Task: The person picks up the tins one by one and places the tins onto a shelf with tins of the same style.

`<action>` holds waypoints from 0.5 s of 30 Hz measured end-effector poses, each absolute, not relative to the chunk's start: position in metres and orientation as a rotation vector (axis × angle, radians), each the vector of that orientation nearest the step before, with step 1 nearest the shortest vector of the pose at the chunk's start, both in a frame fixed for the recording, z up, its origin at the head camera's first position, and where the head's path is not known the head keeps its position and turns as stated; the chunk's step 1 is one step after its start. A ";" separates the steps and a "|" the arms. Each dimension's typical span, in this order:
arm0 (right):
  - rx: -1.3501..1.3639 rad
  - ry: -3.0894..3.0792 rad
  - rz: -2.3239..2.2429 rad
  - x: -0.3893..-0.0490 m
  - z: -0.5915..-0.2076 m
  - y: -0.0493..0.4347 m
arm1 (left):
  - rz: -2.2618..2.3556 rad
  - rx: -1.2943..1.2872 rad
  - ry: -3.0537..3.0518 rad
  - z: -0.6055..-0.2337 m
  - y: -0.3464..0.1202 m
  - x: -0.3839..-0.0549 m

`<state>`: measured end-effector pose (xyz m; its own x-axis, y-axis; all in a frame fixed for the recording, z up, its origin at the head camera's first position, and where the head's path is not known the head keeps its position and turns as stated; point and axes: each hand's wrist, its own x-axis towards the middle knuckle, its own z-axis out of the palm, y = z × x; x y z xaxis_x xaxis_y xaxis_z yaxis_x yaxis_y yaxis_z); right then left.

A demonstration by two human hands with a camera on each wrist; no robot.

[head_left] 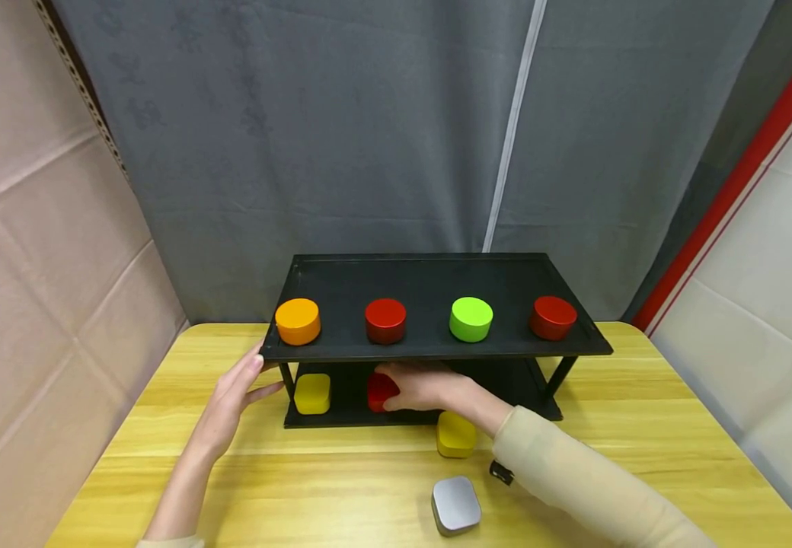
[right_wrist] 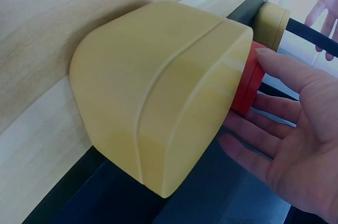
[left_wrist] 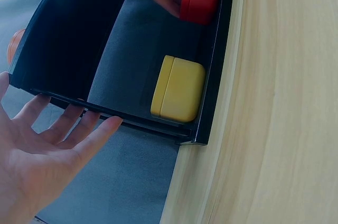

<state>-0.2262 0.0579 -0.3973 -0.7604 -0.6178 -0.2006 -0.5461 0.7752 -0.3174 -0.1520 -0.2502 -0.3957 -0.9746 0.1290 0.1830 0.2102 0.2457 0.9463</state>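
A black two-tier shelf (head_left: 430, 277) stands on the table. On its lower tier sits a red lidded tin (head_left: 378, 391), which my right hand (head_left: 423, 385) holds between thumb and fingers, reaching in from the front. Left of that tin, a yellow rounded-square tin (left_wrist: 182, 89) rests on the same tier. My left hand (head_left: 228, 399) touches the shelf's left front corner with its fingers extended along the side edge, as the left wrist view shows (left_wrist: 47, 155). A second yellow tin (right_wrist: 153, 86) is at the shelf's front edge, beneath my right forearm.
Along the upper tier's front stand an orange round tin (head_left: 298, 322), a red round tin (head_left: 385, 321), a green one (head_left: 471, 319) and another red one (head_left: 553, 317). A silver square tin (head_left: 456, 505) and a small black object (head_left: 502, 473) lie on the wooden table (head_left: 341, 495).
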 end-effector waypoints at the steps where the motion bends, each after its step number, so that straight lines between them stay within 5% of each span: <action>1: -0.904 2.676 -0.344 -0.226 -0.397 0.058 | -1.859 -0.332 -2.425 -0.396 -0.250 -0.152; 15: -0.930 2.671 -0.352 -0.226 -0.397 0.062 | -1.854 -0.338 -2.424 -0.396 -0.250 -0.152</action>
